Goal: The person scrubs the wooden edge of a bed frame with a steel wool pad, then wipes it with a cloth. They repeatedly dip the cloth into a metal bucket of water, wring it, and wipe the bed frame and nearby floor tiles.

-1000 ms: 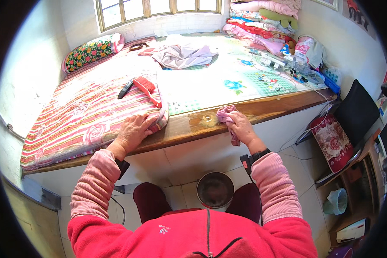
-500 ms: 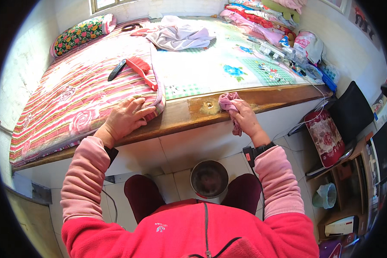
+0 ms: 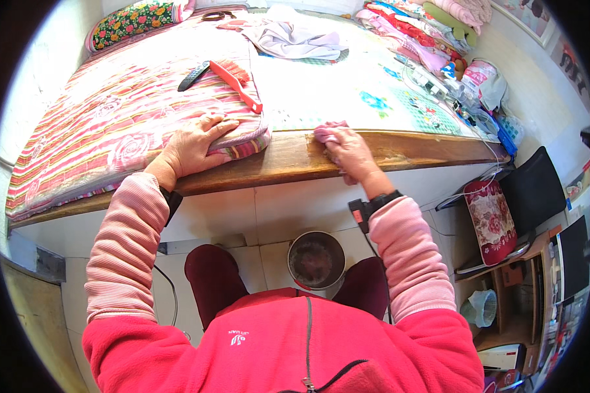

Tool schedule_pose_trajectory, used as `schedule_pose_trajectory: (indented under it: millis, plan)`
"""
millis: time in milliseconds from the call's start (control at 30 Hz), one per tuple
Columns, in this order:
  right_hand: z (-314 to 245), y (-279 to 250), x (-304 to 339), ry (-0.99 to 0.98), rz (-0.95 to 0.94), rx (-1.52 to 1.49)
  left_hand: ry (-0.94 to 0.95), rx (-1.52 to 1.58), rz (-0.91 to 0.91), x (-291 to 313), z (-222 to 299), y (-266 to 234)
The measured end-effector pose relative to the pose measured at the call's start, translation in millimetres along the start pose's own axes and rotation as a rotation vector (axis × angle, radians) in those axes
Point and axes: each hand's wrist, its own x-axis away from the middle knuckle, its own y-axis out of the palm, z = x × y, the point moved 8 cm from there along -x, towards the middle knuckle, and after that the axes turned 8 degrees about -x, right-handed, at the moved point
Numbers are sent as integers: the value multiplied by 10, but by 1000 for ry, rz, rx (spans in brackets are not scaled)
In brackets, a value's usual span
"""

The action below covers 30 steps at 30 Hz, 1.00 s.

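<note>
A crumpled pink cloth (image 3: pixel 330 133) is in my right hand (image 3: pixel 353 157), which presses it on the wooden bed edge (image 3: pixel 288 154) right of the mattress corner. My left hand (image 3: pixel 193 143) lies on the striped pink mattress (image 3: pixel 121 124), fingers stretched out and nothing in them. Beyond that hand, a red brush (image 3: pixel 237 84) with red bristles rests next to a dark remote control (image 3: pixel 193 76). Part of the cloth is hidden under my right fingers.
A metal bucket (image 3: pixel 316 261) with water stands on the floor between my knees. A pale crumpled garment (image 3: pixel 295 40) lies farther back on the bed. Cables and a power strip (image 3: pixel 432 84) are at the right, near a black chair (image 3: pixel 534 190) with a floral cushion (image 3: pixel 491 219).
My right hand has moved the pink cloth left along the wooden edge, over the spot where a round mark showed. My left hand stays on the mattress. The view has shifted slightly.
</note>
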Motion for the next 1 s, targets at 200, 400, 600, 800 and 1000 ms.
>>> schedule_pose_trajectory:
  millis: [200, 400, 600, 800, 1000]
  plan:
    - [-422, 69, 366, -85, -97, -151, -8, -15, 37, 10, 65, -34]
    - [21, -264, 221, 134, -218, -240, 22, -21, 84, 9, 1, 31]
    - [-207, 348, -326, 68, -264, -418, -2, -48, 27, -11, 15, 29]
    - [-703, 281, 175, -175, -181, -247, -35, -62, 25, 14, 67, -2]
    - [-113, -327, 396, 142, -142, -259, -7, -78, 62, 20, 21, 43]
